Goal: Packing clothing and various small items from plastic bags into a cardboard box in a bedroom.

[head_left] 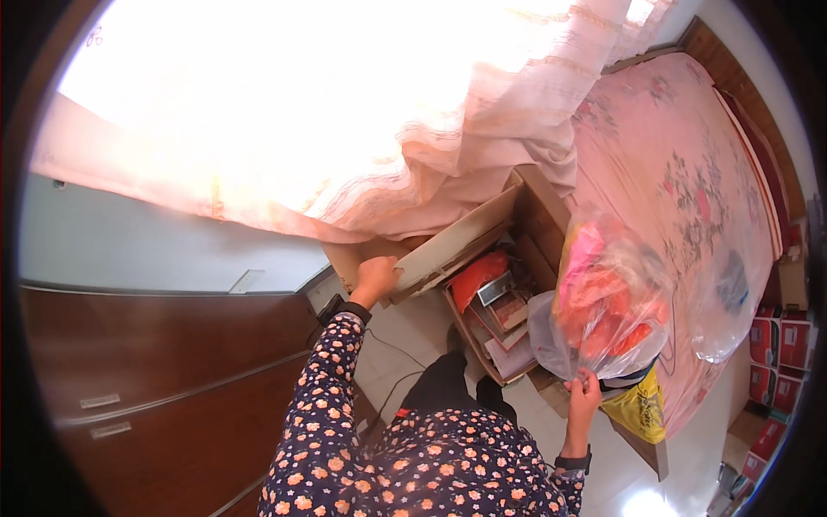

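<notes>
My left hand [377, 280] is closed around the near corner of a brown panel [457, 233] that looks like the flap or side of a large box. Below and right of that panel, the open box [536, 207] holds a red bag [476, 280], a silver case [495, 289] and flat, book-like things [508, 314]. My right hand [584, 395] pinches the gathered lower end of a clear plastic bag [616, 302]. Inside the bag are bright pink and orange-red things, too crumpled to name. Its upper part lies against the bed's edge.
A bed with a pink floral sheet [646, 129] stands at the right. Pale curtains [482, 129] hang in front. Dark-brown drawers [155, 353] are at the left, cables [388, 345] cross the floor, a yellow bag [642, 409] and red boxes [775, 362] lie right.
</notes>
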The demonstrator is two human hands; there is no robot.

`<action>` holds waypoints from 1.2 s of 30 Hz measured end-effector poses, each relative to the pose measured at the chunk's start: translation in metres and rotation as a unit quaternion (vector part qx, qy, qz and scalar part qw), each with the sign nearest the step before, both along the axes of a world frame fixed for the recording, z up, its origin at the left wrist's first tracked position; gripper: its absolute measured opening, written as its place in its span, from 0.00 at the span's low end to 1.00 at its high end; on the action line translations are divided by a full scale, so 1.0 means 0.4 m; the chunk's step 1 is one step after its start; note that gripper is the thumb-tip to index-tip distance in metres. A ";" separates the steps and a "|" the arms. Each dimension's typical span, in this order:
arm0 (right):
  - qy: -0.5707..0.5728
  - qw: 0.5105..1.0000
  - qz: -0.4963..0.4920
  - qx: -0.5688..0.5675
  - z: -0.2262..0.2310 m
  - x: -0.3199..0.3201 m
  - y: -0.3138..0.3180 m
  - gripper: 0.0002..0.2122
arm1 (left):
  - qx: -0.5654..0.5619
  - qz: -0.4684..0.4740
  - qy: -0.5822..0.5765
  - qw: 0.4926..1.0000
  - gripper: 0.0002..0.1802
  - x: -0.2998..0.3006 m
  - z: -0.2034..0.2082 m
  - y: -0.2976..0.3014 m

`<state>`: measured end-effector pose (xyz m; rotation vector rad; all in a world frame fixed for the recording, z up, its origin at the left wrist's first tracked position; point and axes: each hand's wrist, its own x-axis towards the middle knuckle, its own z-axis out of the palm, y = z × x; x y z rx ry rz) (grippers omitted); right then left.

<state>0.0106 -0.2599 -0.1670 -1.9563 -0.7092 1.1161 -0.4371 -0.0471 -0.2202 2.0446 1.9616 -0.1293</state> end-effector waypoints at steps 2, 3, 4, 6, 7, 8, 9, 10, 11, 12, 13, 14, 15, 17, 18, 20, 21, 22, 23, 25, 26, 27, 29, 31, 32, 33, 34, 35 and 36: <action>0.008 1.000 -0.007 0.009 0.001 0.000 -0.002 0.10 | 0.004 -0.007 -0.006 1.000 0.16 -0.007 0.009 -0.007; 0.016 1.000 -0.012 0.017 0.002 0.000 -0.003 0.10 | -0.003 -0.008 0.001 1.000 0.16 -0.011 0.014 -0.016; 0.017 1.000 -0.014 0.019 -0.002 0.004 -0.007 0.10 | -0.010 -0.008 0.009 1.000 0.16 -0.012 0.019 -0.025; 0.012 0.999 -0.014 0.045 -0.009 0.020 -0.018 0.10 | 0.002 -0.018 -0.015 1.000 0.16 0.006 0.040 -0.044; 0.011 0.999 -0.016 0.046 -0.012 0.029 -0.022 0.10 | 0.013 -0.025 -0.038 0.999 0.15 0.015 0.051 -0.055; 0.013 0.999 -0.019 0.037 -0.013 0.034 -0.022 0.10 | 0.015 -0.023 -0.036 0.999 0.15 0.018 0.059 -0.069; 0.015 0.999 -0.022 0.030 -0.015 0.038 -0.021 0.11 | 0.016 -0.019 -0.046 0.999 0.15 0.022 0.066 -0.084; 0.017 0.999 -0.020 0.032 -0.018 0.039 -0.020 0.11 | 0.018 -0.014 -0.056 0.998 0.14 0.024 0.073 -0.103; 0.022 0.999 -0.024 0.035 -0.018 0.041 -0.018 0.10 | 0.021 -0.008 -0.071 0.997 0.14 0.028 0.078 -0.125; 0.025 0.999 -0.029 0.037 -0.018 0.044 -0.018 0.10 | 0.023 -0.006 -0.071 0.997 0.14 0.038 0.086 -0.146; 0.026 0.999 -0.027 0.039 -0.019 0.047 -0.018 0.10 | 0.012 -0.002 -0.075 0.997 0.13 0.048 0.095 -0.168; 0.028 0.999 -0.020 0.041 -0.020 0.051 -0.016 0.10 | 0.001 0.004 -0.078 0.997 0.13 0.054 0.104 -0.193; 0.030 0.999 -0.014 0.043 -0.022 0.054 -0.015 0.10 | -0.014 0.011 -0.077 0.997 0.13 0.055 0.108 -0.220; 0.036 0.998 -0.004 0.047 -0.028 0.059 -0.011 0.10 | -0.023 0.020 -0.079 0.996 0.14 0.062 0.125 -0.272; 0.041 0.998 0.000 0.049 -0.032 0.061 -0.011 0.09 | -0.035 0.025 -0.081 0.996 0.14 0.064 0.130 -0.300; 0.046 0.997 0.010 0.054 -0.046 0.070 -0.014 0.09 | -0.025 0.034 -0.083 0.996 0.14 0.071 0.130 -0.355; 0.050 0.997 0.015 0.057 -0.051 0.073 -0.016 0.09 | -0.014 0.028 -0.086 0.996 0.14 0.077 0.135 -0.380; 0.053 0.997 0.021 0.059 -0.053 0.077 -0.016 0.09 | -0.003 0.022 -0.089 0.996 0.15 0.084 0.139 -0.406; 0.050 0.997 0.029 0.058 -0.051 0.080 -0.014 0.09 | -0.001 0.027 -0.087 0.996 0.15 0.091 0.142 -0.430; 0.050 0.996 0.041 0.059 -0.053 0.087 -0.012 0.09 | 0.002 0.017 -0.089 0.996 0.15 0.107 0.149 -0.475; 0.053 0.995 0.045 0.066 -0.053 0.092 -0.011 0.09 | 0.004 0.022 -0.087 0.996 0.15 0.116 0.154 -0.498; 0.055 0.995 0.049 0.073 -0.054 0.097 -0.011 0.09 | -0.010 0.029 -0.080 0.996 0.15 0.124 0.160 -0.521; 0.067 0.993 0.056 0.079 -0.053 0.110 -0.013 0.09 | -0.022 0.040 -0.072 0.996 0.14 0.142 0.166 -0.562; 0.079 0.992 0.059 0.084 -0.051 0.126 -0.016 0.09 | -0.039 0.041 -0.076 0.995 0.14 0.166 0.167 -0.597; 0.084 0.991 0.062 0.087 -0.047 0.132 -0.016 0.09 | -0.039 0.044 -0.074 0.996 0.14 0.178 0.172 -0.615; 0.089 0.990 0.064 0.089 -0.048 0.138 -0.018 0.09 | -0.033 0.038 -0.074 0.996 0.14 0.193 0.178 -0.631; 0.093 0.990 0.066 0.088 -0.054 0.147 -0.021 0.09 | -0.027 0.032 -0.075 0.996 0.15 0.208 0.184 -0.645; 0.087 0.989 0.076 0.090 -0.051 0.147 -0.017 0.09 | -0.024 0.037 -0.077 0.996 0.15 0.215 0.185 -0.662; 0.080 0.989 0.085 0.093 -0.046 0.146 -0.014 0.09 | -0.019 0.043 -0.083 0.995 0.15 0.221 0.186 -0.678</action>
